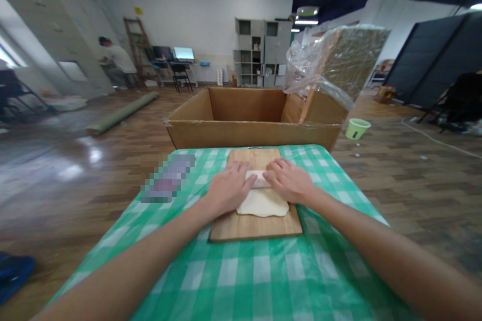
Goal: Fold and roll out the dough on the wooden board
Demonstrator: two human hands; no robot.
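Nearest is the green-and-white checked tablecloth (248, 271), and on it lies a wooden board (256, 233), which looks stiff and flat. The pale sheet, probably dough (262, 204), rests on the middle of this board, its uneven near edge lying a little inside the board's near end. I judge that it is soft, light and easy to stretch or tear, and perhaps a little sticky against the wood; so it would be better taken with flat fingers under a broad part than pinched at the thin edge. At its farther side there is a pale roll (259, 180); whether this is the sheet folded over itself or a separate pin, I cannot tell. The left hand (230, 186) and the right hand (290, 181) lie over the two ends of this roll, palms down, with the fingers extended forward and the thumbs turned inward, near to each other. Both are rather spread than clenched, and they seem to press on it; how firmly, the view does not show. To the left on the cloth is an oblong thing (168, 180), hidden by coarse squares. Beyond the table stands a large cardboard box (248, 134).
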